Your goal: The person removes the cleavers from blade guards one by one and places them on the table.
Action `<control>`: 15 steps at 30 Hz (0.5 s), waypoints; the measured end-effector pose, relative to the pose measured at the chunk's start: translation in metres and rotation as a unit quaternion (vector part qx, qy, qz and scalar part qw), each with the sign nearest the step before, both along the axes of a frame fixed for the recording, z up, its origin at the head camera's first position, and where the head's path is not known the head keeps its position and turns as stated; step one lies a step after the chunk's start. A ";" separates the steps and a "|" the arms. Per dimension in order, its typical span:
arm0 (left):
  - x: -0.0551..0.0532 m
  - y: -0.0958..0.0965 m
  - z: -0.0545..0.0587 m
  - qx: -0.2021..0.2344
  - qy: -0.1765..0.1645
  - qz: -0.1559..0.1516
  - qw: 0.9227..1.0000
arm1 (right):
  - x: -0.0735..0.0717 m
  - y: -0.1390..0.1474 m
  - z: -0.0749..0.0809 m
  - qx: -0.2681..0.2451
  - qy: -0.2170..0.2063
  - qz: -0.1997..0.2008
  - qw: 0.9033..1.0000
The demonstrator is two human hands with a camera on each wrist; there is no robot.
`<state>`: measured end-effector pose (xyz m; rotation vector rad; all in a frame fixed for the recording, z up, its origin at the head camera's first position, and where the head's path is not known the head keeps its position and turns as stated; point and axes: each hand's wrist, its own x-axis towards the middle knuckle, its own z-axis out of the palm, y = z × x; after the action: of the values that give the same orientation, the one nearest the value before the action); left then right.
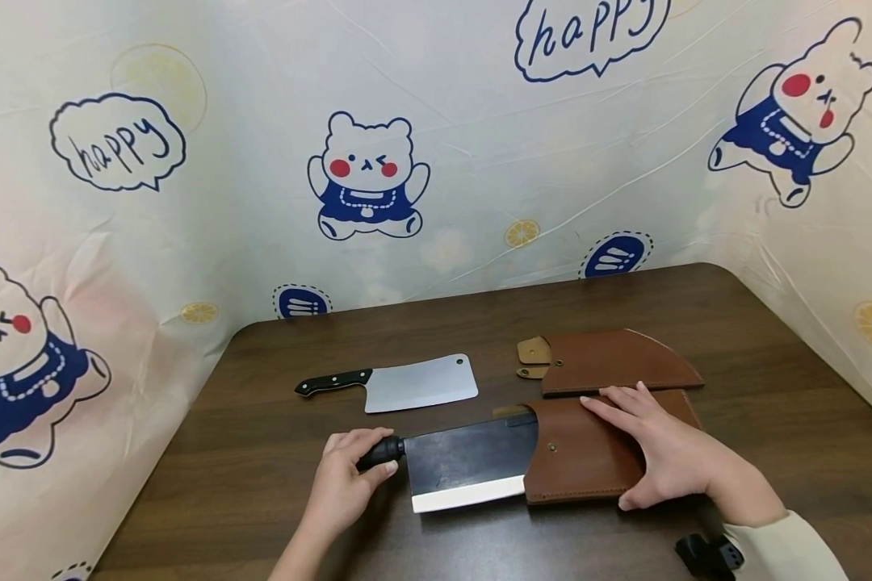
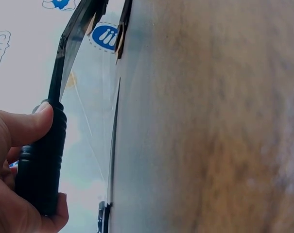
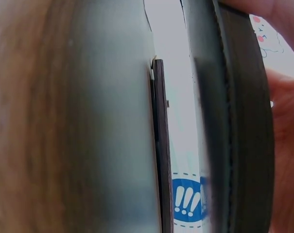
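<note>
My left hand [image 1: 349,480] grips the black handle [image 2: 42,160] of a large cleaver [image 1: 472,456], the thumb lying along the handle near the blade. The cleaver has a dark blade with a bright edge strip, and its far end is hidden inside a brown leather sheath [image 1: 577,460]. My right hand [image 1: 668,452] spans that sheath and holds it, thumb at the near edge and fingers at the far edge. In the right wrist view the sheath [image 3: 251,121] is raised off the table, its stitched edge facing the camera.
A smaller cleaver [image 1: 421,383] with a riveted black handle lies behind the large one on the wooden table [image 1: 254,476]. Farther right lies a second brown sheath [image 1: 618,361] with tan straps. A printed cloth [image 1: 480,161] hangs behind the table and at its sides.
</note>
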<state>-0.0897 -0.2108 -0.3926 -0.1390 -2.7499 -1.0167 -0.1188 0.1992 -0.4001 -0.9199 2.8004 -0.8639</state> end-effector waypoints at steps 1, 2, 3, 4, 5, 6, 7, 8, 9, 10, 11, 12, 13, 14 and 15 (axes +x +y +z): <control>0.000 0.000 0.000 -0.001 0.000 0.001 1.000 | 0.000 0.001 0.000 0.001 0.002 0.000 1.000; 0.000 -0.001 0.000 -0.002 0.000 0.002 1.000 | 0.000 0.002 0.000 0.000 0.005 -0.002 1.000; 0.000 -0.001 0.000 -0.002 -0.001 0.003 1.000 | 0.000 0.003 0.000 -0.001 0.006 -0.002 1.000; 0.000 -0.001 0.000 -0.002 -0.002 0.003 1.000 | 0.000 0.003 0.000 -0.001 0.008 -0.002 1.000; 0.000 -0.002 0.000 -0.002 -0.004 0.004 1.000 | 0.000 0.004 0.001 -0.001 0.009 -0.001 1.000; 0.000 -0.002 0.000 -0.001 -0.006 0.004 1.000 | 0.000 0.005 0.001 -0.001 0.010 -0.001 1.000; 0.000 -0.002 0.000 0.000 -0.007 0.004 1.000 | 0.000 0.005 0.001 0.001 0.012 -0.001 1.000; 0.000 -0.002 0.000 0.000 -0.009 0.005 1.000 | 0.000 0.005 0.001 0.000 0.010 -0.001 1.000; 0.000 -0.002 0.000 0.001 -0.011 0.005 1.000 | -0.001 0.005 0.001 0.001 0.009 0.000 1.000; 0.000 -0.003 0.000 0.000 -0.012 0.005 1.000 | -0.001 0.005 0.001 0.003 0.009 0.001 1.000; 0.000 -0.003 0.000 0.000 -0.011 0.006 1.000 | -0.001 0.006 0.001 0.005 0.009 0.001 1.000; 0.000 -0.003 -0.001 0.000 -0.010 0.006 1.000 | -0.001 0.006 0.001 0.006 0.010 0.000 1.000; 0.000 -0.003 -0.001 -0.001 -0.008 0.006 1.000 | -0.001 0.006 0.001 0.006 0.010 0.000 1.000; 0.001 -0.004 -0.001 -0.002 -0.006 0.006 1.000 | -0.001 0.006 0.001 0.007 0.010 0.000 1.000; 0.001 -0.004 -0.001 -0.002 -0.005 0.006 1.000 | -0.001 0.006 0.002 0.010 0.011 -0.001 1.000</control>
<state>-0.0891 -0.2144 -0.3941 -0.1194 -2.7583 -1.0108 -0.1193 0.2056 -0.3983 -0.9298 2.8242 -0.8303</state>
